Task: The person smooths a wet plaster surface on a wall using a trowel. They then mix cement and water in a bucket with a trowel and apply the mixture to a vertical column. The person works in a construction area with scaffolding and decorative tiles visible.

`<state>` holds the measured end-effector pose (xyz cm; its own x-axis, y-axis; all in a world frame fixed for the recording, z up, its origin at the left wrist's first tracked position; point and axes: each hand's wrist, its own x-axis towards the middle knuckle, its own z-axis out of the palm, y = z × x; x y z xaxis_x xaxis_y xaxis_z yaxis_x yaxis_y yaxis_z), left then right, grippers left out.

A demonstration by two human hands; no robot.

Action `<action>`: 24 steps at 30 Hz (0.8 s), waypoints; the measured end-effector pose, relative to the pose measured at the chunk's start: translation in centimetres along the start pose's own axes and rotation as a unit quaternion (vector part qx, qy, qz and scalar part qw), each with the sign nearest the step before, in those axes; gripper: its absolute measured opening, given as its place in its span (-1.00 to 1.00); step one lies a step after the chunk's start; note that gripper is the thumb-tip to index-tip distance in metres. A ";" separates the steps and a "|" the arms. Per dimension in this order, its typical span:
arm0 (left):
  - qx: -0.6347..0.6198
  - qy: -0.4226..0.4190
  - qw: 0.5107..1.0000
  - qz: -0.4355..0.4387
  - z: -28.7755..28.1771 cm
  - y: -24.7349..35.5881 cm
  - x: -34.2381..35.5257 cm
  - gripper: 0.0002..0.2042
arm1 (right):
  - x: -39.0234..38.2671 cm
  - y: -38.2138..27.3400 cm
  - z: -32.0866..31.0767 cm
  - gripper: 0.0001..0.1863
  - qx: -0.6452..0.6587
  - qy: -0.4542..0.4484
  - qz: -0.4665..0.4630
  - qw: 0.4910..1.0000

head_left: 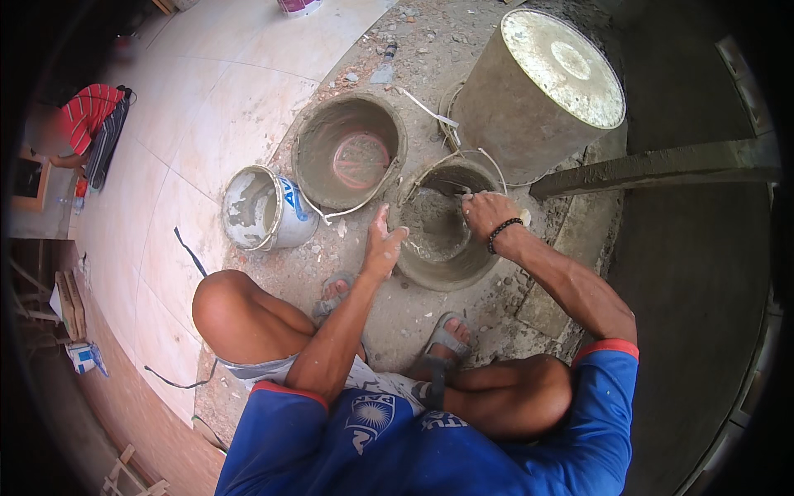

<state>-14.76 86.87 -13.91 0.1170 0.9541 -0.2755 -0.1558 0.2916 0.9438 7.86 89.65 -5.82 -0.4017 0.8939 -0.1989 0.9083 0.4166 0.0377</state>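
A cement-caked bucket is standing on the gritty ground directly in front of the squatting person, between the sandalled feet and the larger vessels beyond. Wet grey mortar is coating its inside, and its wire handle is lying back over the far rim. The left hand is resting against the bucket's left rim, fingers stretched out and loose rather than closed, steadying the wall. The right hand, wearing a dark beaded bracelet at the wrist, is reaching over the far right rim and is curled around a small trowel, whose blade is pointing into the bucket; the handle is mostly hidden in the fist.

Just beyond the bucket on the left, a second mortar-lined bucket is sitting open, a pinkish patch showing at its bottom. To the left of that, a white plastic pail with blue print is leaning on its side, smeared grey inside. Behind and to the right, a big grey drum is tilting, its pale round end facing up. A grey concrete edge is running off to the right. Pale floor tiles are spreading to the left, where another person in a red striped shirt is bending.
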 end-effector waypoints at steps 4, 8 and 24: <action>0.024 -0.026 0.999 -0.024 -0.6 0.9 0.0 -0.22 | -0.9 -2.4 -0.3 -0.82 0.010 -0.052 -0.060 0.997; 0.053 -0.044 0.997 -0.014 -0.3 1.2 0.0 -0.19 | -3.9 -3.5 -0.1 -0.82 -0.024 -0.080 -0.128 0.988; 0.079 -0.004 0.997 -0.007 1.4 1.2 1.2 -0.22 | -4.2 -0.6 0.5 -0.74 0.013 -0.159 0.007 0.987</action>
<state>-13.48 88.30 -12.82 0.1263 0.9490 -0.2888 0.0025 0.2908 0.9568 9.10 85.56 -5.47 -0.3365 0.8008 -0.4955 0.9179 0.3964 0.0174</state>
